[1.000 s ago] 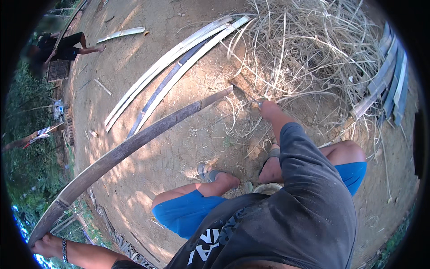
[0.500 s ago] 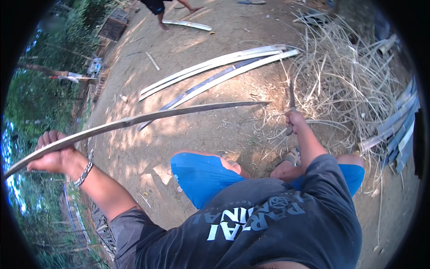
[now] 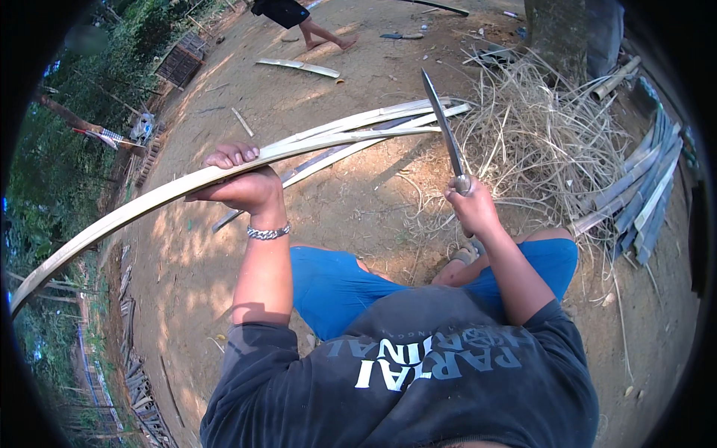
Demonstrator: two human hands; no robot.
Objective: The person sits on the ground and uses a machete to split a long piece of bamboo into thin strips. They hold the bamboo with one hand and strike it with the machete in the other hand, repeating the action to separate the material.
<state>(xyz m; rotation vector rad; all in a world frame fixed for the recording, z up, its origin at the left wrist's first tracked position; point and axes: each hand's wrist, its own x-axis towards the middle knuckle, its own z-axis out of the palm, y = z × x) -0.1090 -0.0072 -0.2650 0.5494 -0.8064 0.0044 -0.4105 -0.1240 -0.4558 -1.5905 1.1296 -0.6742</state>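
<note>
I hold the left hand (image 3: 248,189) raised, forearm upright, fingers closed around the bamboo strip (image 3: 160,193), which spans above the ground (image 3: 351,216) from its left edge toward its middle. My right hand (image 3: 473,210), elbow bent, grips the knife (image 3: 449,143), blade up. Since half a second ago, the left hand has come inward and the strip's pale face has turned into view.

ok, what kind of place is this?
Probably a rural outdoor work yard: bare dirt ground in dappled sunlight, a big tangled heap of thin pale strips lying on it, and leafy greenery along the left edge.
</note>
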